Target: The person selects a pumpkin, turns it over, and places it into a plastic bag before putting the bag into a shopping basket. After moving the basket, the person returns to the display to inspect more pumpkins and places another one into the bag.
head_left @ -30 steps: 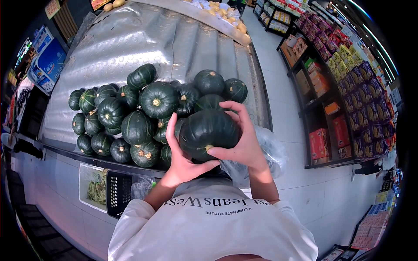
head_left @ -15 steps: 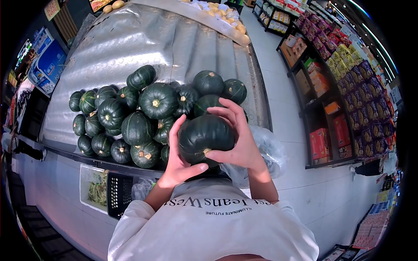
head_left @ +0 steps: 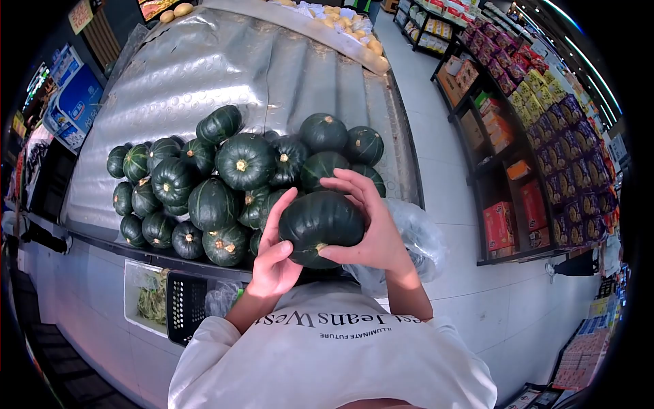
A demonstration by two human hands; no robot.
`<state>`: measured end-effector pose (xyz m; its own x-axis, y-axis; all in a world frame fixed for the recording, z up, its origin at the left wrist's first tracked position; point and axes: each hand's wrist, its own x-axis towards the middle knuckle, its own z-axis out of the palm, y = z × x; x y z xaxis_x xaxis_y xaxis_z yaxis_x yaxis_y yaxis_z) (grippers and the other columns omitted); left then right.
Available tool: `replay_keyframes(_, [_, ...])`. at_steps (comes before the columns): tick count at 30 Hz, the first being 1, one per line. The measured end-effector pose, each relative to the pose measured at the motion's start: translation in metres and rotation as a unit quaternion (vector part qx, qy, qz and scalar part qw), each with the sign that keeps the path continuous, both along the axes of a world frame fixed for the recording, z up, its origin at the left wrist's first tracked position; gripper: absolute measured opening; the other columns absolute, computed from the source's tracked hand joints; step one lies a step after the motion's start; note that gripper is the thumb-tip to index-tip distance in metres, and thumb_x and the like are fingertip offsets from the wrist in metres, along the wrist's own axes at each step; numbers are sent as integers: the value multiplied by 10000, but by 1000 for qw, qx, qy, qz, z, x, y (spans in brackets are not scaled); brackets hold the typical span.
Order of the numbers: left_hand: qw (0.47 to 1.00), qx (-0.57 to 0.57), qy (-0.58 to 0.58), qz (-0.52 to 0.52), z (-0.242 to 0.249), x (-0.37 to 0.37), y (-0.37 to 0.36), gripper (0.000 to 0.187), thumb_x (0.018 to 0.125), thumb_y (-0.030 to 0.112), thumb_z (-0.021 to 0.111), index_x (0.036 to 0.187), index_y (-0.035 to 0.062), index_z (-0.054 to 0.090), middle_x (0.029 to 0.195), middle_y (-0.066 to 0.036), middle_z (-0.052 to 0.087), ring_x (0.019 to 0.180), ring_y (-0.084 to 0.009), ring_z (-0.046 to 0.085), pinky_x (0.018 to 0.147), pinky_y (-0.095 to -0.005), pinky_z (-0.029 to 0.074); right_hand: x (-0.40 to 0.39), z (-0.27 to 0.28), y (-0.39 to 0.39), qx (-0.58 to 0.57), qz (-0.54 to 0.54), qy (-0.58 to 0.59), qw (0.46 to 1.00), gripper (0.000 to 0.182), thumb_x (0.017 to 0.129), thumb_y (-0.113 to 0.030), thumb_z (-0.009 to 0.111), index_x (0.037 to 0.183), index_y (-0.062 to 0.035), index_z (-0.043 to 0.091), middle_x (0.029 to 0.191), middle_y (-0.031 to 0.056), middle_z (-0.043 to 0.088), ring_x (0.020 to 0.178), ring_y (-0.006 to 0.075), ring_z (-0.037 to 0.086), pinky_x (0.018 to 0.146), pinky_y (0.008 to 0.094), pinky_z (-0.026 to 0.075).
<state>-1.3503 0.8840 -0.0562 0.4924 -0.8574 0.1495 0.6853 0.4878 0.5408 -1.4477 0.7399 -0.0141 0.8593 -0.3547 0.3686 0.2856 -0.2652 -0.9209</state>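
Between my hands, near my chest, is a dark green pumpkin with its pale stem toward me. My right hand wraps round its right side, thumb beside the stem. On the other side my left hand touches the pumpkin with its thumb and fingers. Just beyond lies a pile of green pumpkins on the silver-covered display table. A clear plastic bag hangs by my right forearm.
Below the table's front edge are a white bin with greens and a black crate. Potatoes lie at the far edge. Shelves with packaged goods stand at the right. A person's leg shows at the far left.
The held pumpkin has come slightly lower, toward my chest. My left thumb has moved up from below onto the pumpkin's left side.
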Motion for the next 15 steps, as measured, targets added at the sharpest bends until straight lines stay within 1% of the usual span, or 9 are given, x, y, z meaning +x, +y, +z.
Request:
replay_keyframes(1, [1000,-26,2,-10,-4,2,-1,816,745,104,601,1436,68,168,1376,-141,354,1265,-277,385,1053,-408,325,0,-1,-1,-2,1,-2,1000,885,568,-146,829,1317,-65,366,1232,160,510,1103,223,535,954,345,409])
replay_keyframes(3, [1000,-31,5,-1,-8,1,-2,814,724,93,647,1411,75,210,1347,-136,383,1236,-272,416,1031,-395,353,-2,-4,-2,-6,4,-3,1000,870,564,-143,828,1307,-61,382,1221,155,522,1092,222,543,951,345,414])
replay_keyframes(4, [999,-32,7,5,-8,0,-3,813,714,88,670,1398,79,230,1333,-133,397,1222,-269,431,1021,-389,367,-2,-6,-1,13,8,-5,1000,845,576,-126,822,1300,-59,392,1222,143,519,1113,222,528,958,346,408])
replay_keyframes(7, [998,-31,-11,49,-11,-2,-6,794,682,91,719,1343,96,279,1284,-127,430,1189,-263,455,1003,-382,383,-2,-16,-3,30,-6,-16,999,842,588,-108,825,1305,-57,388,1260,135,483,1143,225,504,969,352,397])
replay_keyframes(10, [996,-32,-13,83,-5,-6,-7,779,667,83,736,1310,109,297,1256,-113,443,1177,-257,458,992,-384,391,-2,-19,2,87,-40,-45,994,815,608,-105,828,1297,-58,394,1310,136,426,1179,228,468,991,361,374])
replay_keyframes(13, [991,-13,-71,116,-6,-8,-8,767,697,161,709,1334,89,288,1290,-120,425,1212,-266,433,1033,-404,354,-1,-31,3,1,-98,-140,985,773,626,-114,826,1276,-60,411,1336,140,390,1187,246,456,1000,371,363])
replay_keyframes(14, [991,-21,-60,115,-5,-8,-8,752,700,147,698,1330,90,292,1289,-118,426,1210,-264,434,1035,-403,350,-2,-32,2,-44,-123,-146,981,683,639,-106,818,1221,-65,463,1341,149,379,1178,255,457,992,372,364])
replay_keyframes(15, [992,-29,-49,113,-4,-9,-9,737,703,133,688,1325,90,296,1288,-116,427,1209,-263,434,1038,-402,346,-4,-33,2,-101,-160,-162,968,569,645,-82,808,1142,-62,531,1306,150,422,1140,269,485,975,370,378])
